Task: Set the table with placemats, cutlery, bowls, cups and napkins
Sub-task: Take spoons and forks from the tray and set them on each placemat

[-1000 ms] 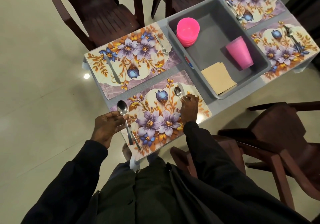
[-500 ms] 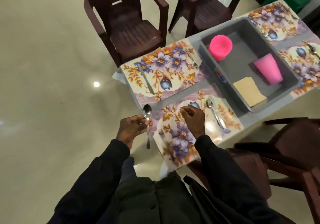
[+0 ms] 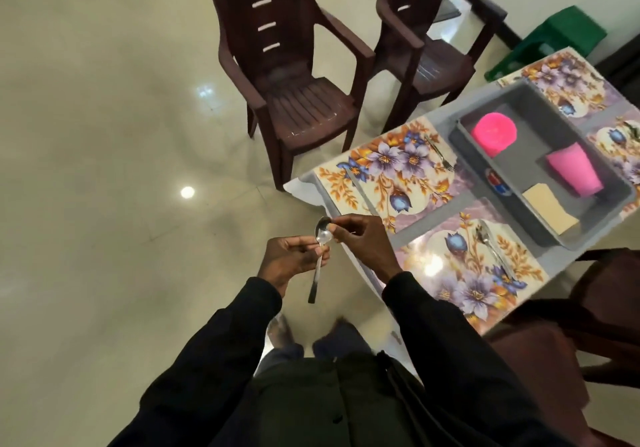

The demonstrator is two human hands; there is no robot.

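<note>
My left hand [image 3: 289, 259] holds a steel spoon [image 3: 319, 259] by the upper handle, off the table's left edge, bowl end up. My right hand [image 3: 360, 239] pinches the spoon's bowl with thumb and fingers. Floral placemats cover the table: the near one [image 3: 460, 273] carries a spoon [image 3: 493, 256] on its right side; the far one [image 3: 388, 166] carries a fork [image 3: 440, 152] and a knife. A grey tub [image 3: 485, 169] holds stacked pink bowls [image 3: 493, 133], pink cups [image 3: 575, 171] and tan napkins [image 3: 550, 211].
Two dark brown plastic chairs [image 3: 298, 100] stand beyond the table's far side, another chair [image 3: 588, 308] at the near right. More placemats [image 3: 568, 83] lie past the tub. A green stool [image 3: 554, 38] sits at the back. Glossy tiled floor spreads to the left.
My right hand left the near placemat and came over to pinch the bowl of the spoon in my left hand. Both hands now hover left of the table; the view swung left.
</note>
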